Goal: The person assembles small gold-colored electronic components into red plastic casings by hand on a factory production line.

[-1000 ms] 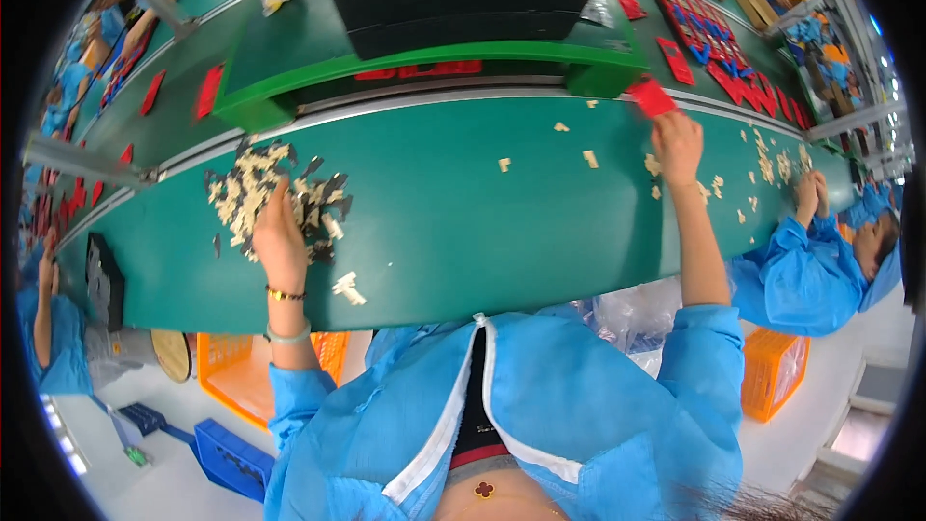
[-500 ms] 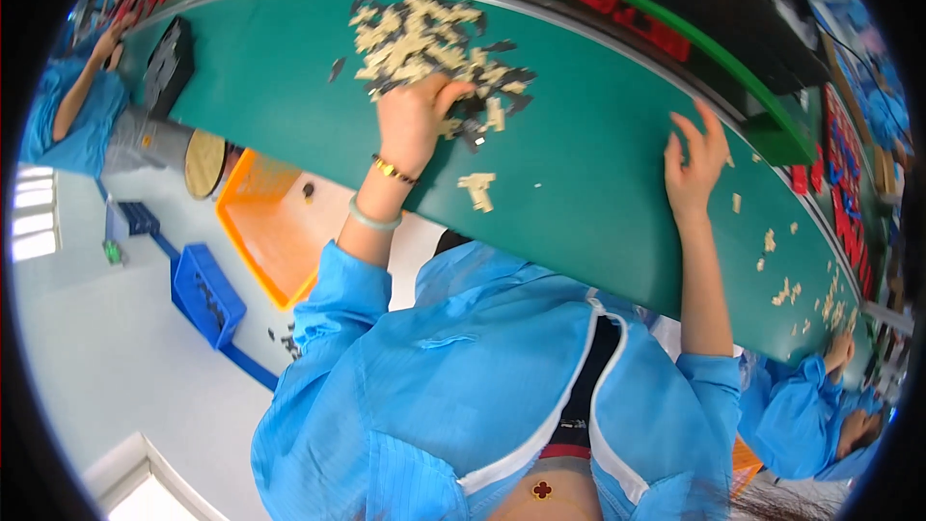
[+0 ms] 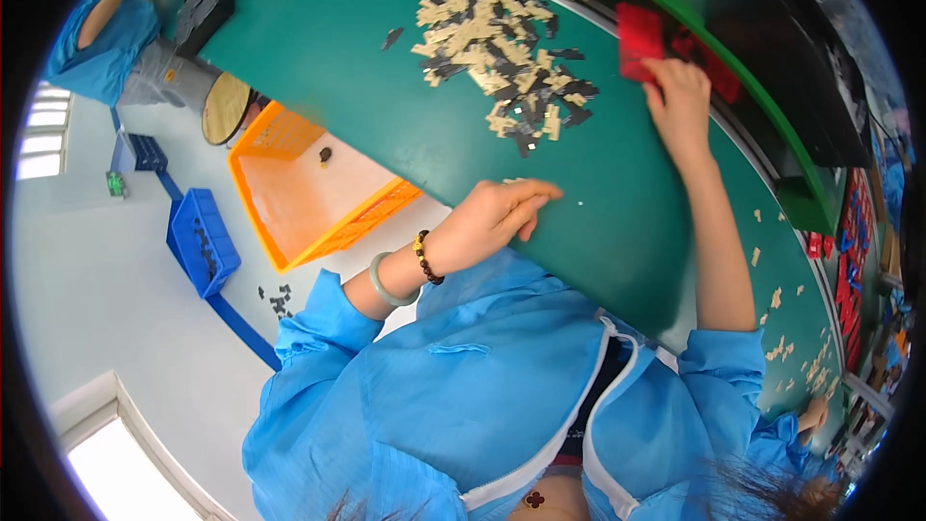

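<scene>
My left hand [image 3: 490,220], with two bracelets on its wrist, is over the near table edge, its fingers drawn together. A cream piece [image 3: 514,179] peeks out just beyond it, mostly hidden; whatever the fingers hold cannot be made out. At the far right side, my right hand [image 3: 681,101] is closed on the lower edge of a flat red piece [image 3: 639,37], in front of the green-framed shelf. Between the hands and farther off lies a loose heap of flat cream and dark grey pieces [image 3: 487,34] on the green table [image 3: 328,58].
A green shelf frame [image 3: 772,125] with more red pieces inside runs along the far right. An orange crate [image 3: 289,251] and a blue bin [image 3: 204,241] stand on the floor at left. A black tray [image 3: 205,5] is near a co-worker [image 3: 96,58]; cream pieces [image 3: 776,299] lie scattered at right.
My left hand has left the heap and come back toward the table's near edge, over the cream piece. My right hand, open before, has moved to the shelf and taken hold of a red piece.
</scene>
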`<state>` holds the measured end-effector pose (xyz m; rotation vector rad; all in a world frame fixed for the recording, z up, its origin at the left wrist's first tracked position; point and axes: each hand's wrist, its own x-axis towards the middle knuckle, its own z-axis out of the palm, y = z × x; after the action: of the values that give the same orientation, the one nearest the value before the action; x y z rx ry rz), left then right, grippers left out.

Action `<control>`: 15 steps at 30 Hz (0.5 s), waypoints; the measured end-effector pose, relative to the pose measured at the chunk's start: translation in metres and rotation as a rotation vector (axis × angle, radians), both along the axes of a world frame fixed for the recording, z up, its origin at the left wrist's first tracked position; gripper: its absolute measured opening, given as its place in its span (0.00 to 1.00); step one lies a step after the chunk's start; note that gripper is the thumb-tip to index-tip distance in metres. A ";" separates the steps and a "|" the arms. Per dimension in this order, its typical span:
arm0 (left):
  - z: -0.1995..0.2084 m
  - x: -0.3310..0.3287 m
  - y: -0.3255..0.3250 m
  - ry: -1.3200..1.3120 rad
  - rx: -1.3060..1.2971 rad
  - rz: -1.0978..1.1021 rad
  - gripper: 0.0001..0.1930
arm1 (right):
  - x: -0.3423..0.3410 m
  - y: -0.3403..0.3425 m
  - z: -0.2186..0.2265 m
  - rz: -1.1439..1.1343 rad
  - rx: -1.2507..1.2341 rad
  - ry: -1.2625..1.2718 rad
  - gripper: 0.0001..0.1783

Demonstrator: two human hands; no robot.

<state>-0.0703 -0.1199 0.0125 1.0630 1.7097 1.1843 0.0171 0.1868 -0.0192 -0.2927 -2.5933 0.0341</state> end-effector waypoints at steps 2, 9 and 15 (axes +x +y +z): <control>-0.014 -0.001 0.009 -0.083 -0.105 -0.158 0.15 | 0.026 -0.017 0.003 0.079 -0.066 0.005 0.14; -0.010 -0.029 0.071 -0.410 0.194 0.053 0.17 | 0.135 -0.089 0.014 0.065 -0.114 -0.065 0.19; 0.014 0.002 0.114 -0.815 0.252 -0.171 0.22 | 0.143 -0.111 0.037 -0.091 -0.410 0.107 0.18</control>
<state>-0.0683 -0.0061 0.0261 0.6910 0.8415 1.4736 0.1600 0.0761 0.0180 -0.5391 -2.4457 0.5376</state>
